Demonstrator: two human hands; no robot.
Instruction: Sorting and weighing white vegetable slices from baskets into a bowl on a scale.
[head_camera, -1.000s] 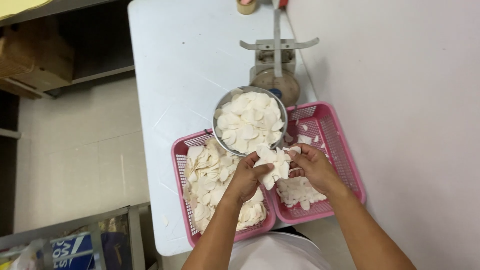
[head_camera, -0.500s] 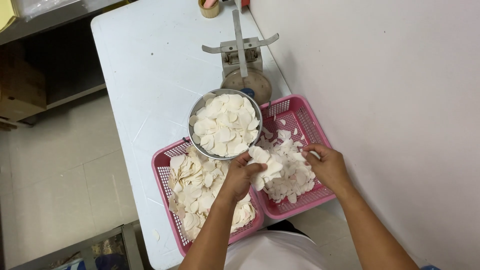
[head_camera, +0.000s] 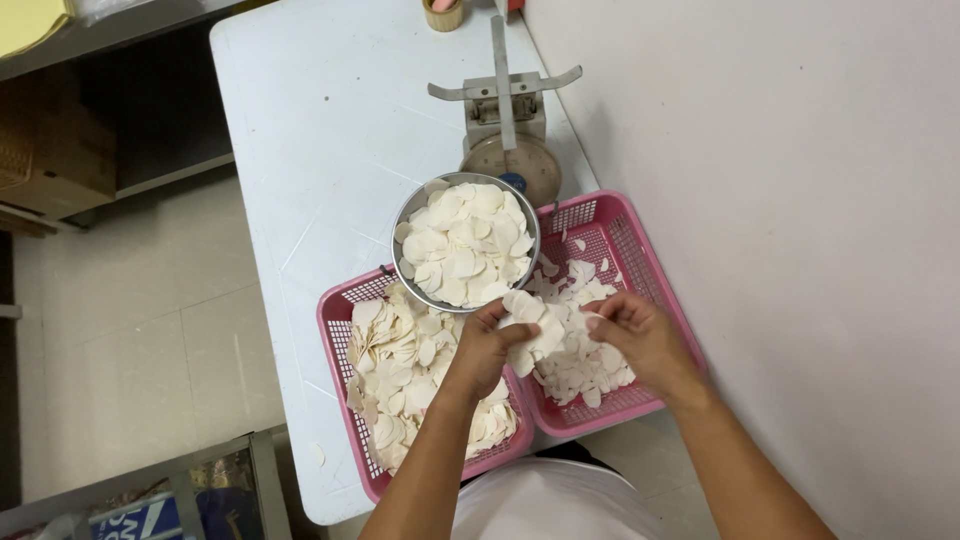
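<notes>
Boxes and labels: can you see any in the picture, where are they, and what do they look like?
Brown cardboard box: on a low shelf, far left, plain sides.
Blue package with white lettering: bottom left, behind a grey metal frame.
Round scale dial: on the white table, above the steel bowl, pale face with a small blue label.

Both hands hold white round slices over pink baskets.

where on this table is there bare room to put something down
Bare tabletop lies left of the metal bowl and scale, up to the far edge. The near right is crowded: two pink baskets of white slices, both hands over them.
</notes>
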